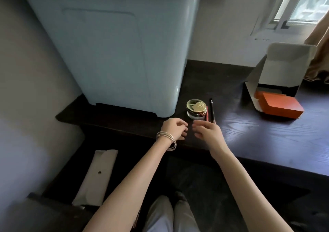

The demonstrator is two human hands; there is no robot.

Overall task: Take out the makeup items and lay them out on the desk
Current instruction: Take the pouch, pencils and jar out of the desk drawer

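A small glass jar with a gold lid (196, 109) stands on the dark desk (258, 139). Right beside it lie a red pencil (207, 114) and a thin black pencil (212, 111), side by side. My left hand (175, 129), with several bangles on the wrist, hovers just in front of the jar with loosely curled fingers and holds nothing. My right hand (207, 131) is close beside it, fingers relaxed and empty, near the lower tips of the pencils.
A large pale blue plastic bin (114, 53) fills the desk's left back. An open white carton (277, 75) with orange boxes (280, 105) sits at the right. A white pouch (97, 176) lies low on the left. My knees are below the desk edge.
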